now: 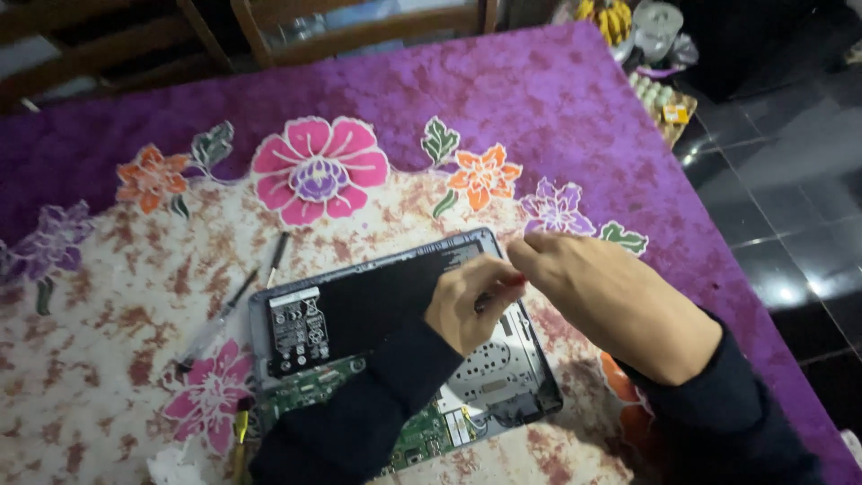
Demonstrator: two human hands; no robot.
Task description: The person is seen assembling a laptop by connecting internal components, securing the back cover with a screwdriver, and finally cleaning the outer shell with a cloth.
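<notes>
- While the opened laptop [404, 346] lies bottom-up on the flowered tablecloth [108, 296], both hands meet over its far right corner, near the purple border of the cloth.
- The left hand [471, 301] is curled into a narrow pinch; something small and red shows at its fingertips, but it is too small to say what it is, or whether a tool sits in the grip.
- The right hand [615, 301] comes in from the right with thumb and forefinger drawn close together beside the left fingertips; whether they hold anything I cannot tell.
- Inside the case, the long black battery [368, 301] fills the far half, with a white label at its left end; the green circuit board [314, 391] and a pale perforated metal plate [489, 368] lie nearer the person, partly under the left sleeve.
- Two thin dark tools, probably screwdrivers [242, 292], lie on the cloth just beyond the laptop's left corner, and a yellow-handled tool [241, 431] sits at the near left edge.
- To do this fine work well, it seems wise to rest the wrists on the case edge, keep the pinch light and move slowly, as the part in hand looks tiny.
- A dropped piece would be hard to spot on such a busy pattern, so working low over the case looks safest.
- Pressure is best kept off the battery and the board.
</notes>
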